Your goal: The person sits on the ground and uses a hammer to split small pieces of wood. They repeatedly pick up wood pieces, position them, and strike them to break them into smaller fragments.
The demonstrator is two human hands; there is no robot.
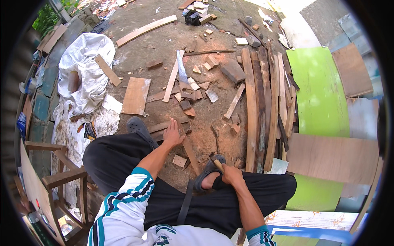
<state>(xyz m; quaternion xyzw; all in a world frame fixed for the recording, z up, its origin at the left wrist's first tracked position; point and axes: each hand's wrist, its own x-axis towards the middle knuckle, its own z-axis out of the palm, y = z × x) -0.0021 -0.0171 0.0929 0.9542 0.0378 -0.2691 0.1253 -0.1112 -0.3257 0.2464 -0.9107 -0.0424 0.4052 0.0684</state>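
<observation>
Your left fingers (171, 125) lie flat and spread, grasping nothing, pressed down on a narrow wooden strip (189, 149) that runs across the dirt from your left hand (172, 134) toward your right foot. Your right fingers (225, 174) are clenched around the wooden handle of a tool (217, 164); only the stub of the handle shows above your right hand (230, 174), and its working end cannot be made out. That hand sits just above your right sandal (208, 170), touching or very near it.

Beside the strip lies a small square wood block (179, 160), near your left forearm. Your left shoe (138, 127) rests just left of the flat hand.

Farther out, a handsaw (182, 74) lies on the ground among short offcuts, its handle toward you. A stack of long planks (262, 106) runs along your right side, with a green panel (318, 94) beyond it. A flat plywood piece (136, 95) lies to the left, next to a white sack (84, 69). A wooden stool frame (61, 172) stands at your left.
</observation>
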